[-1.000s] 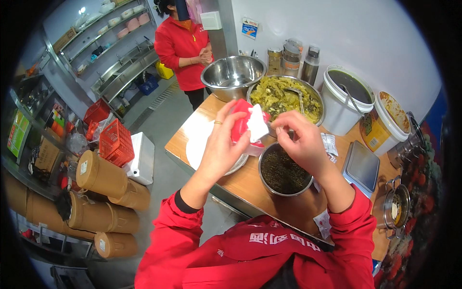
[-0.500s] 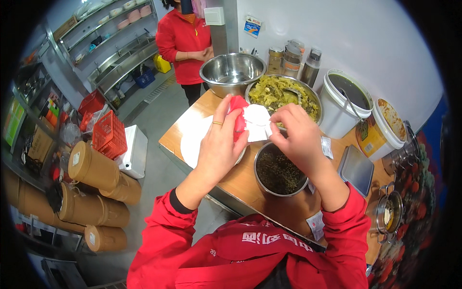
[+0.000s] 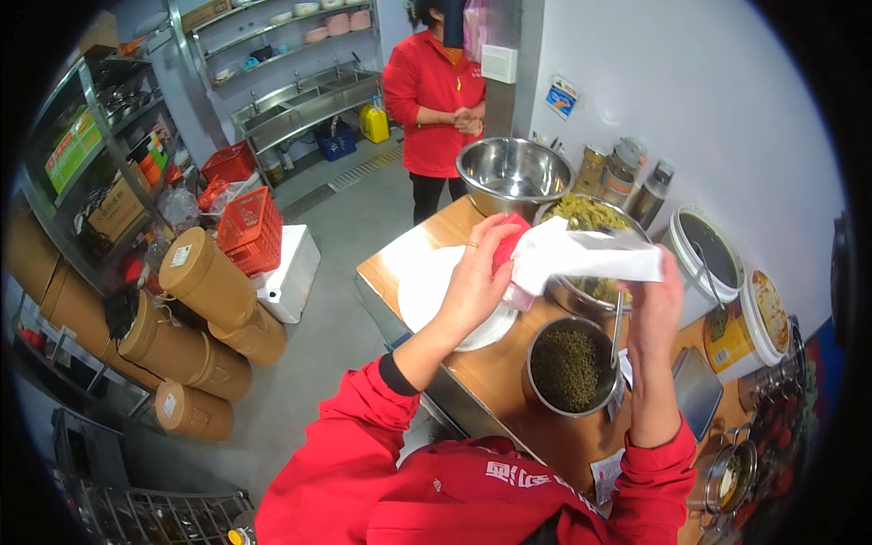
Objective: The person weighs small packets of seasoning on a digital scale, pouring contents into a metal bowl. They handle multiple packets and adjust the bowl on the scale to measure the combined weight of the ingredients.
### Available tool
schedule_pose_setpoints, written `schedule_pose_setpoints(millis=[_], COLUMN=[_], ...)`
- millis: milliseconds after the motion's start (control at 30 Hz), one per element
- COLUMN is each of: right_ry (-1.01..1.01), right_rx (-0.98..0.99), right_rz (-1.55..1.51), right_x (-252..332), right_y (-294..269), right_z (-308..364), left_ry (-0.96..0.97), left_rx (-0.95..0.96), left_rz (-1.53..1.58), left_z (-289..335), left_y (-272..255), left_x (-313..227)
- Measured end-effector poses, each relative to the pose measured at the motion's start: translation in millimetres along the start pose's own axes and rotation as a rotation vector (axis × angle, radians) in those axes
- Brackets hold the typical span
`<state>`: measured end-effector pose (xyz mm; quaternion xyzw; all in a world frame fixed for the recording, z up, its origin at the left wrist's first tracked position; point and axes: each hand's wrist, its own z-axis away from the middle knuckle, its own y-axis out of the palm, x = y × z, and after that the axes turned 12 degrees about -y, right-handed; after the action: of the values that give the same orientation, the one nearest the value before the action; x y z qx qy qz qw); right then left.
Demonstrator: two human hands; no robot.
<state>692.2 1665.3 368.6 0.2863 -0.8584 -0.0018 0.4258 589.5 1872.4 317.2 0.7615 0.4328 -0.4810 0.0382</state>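
Observation:
My left hand (image 3: 480,277) grips a red tissue packet (image 3: 509,245) above the table's near-left part. From it a white tissue (image 3: 609,257) stretches across to my right hand (image 3: 656,304), whose fingers are closed on its far end. Beneath the tissue lies a steel bowl of chopped yellow-green pickled vegetables (image 3: 590,214), partly covered from sight. Below my hands stands a steel pot (image 3: 534,392) of small dark green grains, with a metal handle rising beside it. White round plates or lids (image 3: 425,289) rest left of the pot, behind my left forearm.
An empty steel bowl (image 3: 515,173) stands at the back. To the right are a white bucket (image 3: 683,272) of dark liquid, a tub (image 3: 749,331) and a flat scale (image 3: 698,391). A person in red (image 3: 427,109) stands beyond the table. Brown drums (image 3: 209,282) line the left.
The tissue has been pulled out longer as my right hand moved right, away from the packet. The view has shifted, so the table lies lower and farther right.

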Motion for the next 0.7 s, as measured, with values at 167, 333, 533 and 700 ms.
schedule_pose_setpoints(millis=[167,333,533,700], right_ry=[-0.045,-0.054,0.082,-0.185], right_rx=[-0.257,-0.301,-0.436,-0.300], right_rz=[-0.209,0.205,0.423,1.189], right_x=[30,56,122,134], right_y=[-40,-87,-168,-229], right_z=[-5,19,59,80], left_ry=[-0.289,-0.518,-0.613,-0.667], left_rx=[0.066,0.226,0.274,0.346], left_rz=[0.063,0.242,0.138,0.222], left_z=[-16,-34,-50,-51], left_y=[6,30,47,34], left_x=[46,91,121,136])
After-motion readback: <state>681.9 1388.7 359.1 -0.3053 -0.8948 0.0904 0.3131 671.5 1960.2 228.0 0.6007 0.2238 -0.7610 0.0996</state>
